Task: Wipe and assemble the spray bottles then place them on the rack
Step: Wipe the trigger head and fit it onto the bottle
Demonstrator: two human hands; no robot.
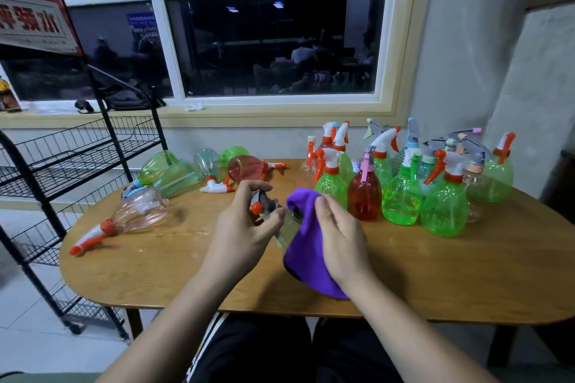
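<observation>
Left hand [245, 228] pinches a spray head [260, 204], right hand [340, 238] clasps purple cloth [306, 261]. No bottles [174, 176] on the rack [74, 162]; several lie beside it.

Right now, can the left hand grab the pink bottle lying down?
Probably not yet: the left hand is gripping a spray head. Nothing lies between it and the pink bottle, though.

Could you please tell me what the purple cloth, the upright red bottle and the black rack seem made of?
Purple cloth: soft matte fabric, possibly microfibre; it drapes limply. Upright red bottle: glossy translucent plastic; light shows through. Black rack: thin wire, probably painted metal; open grid shelves.
</observation>
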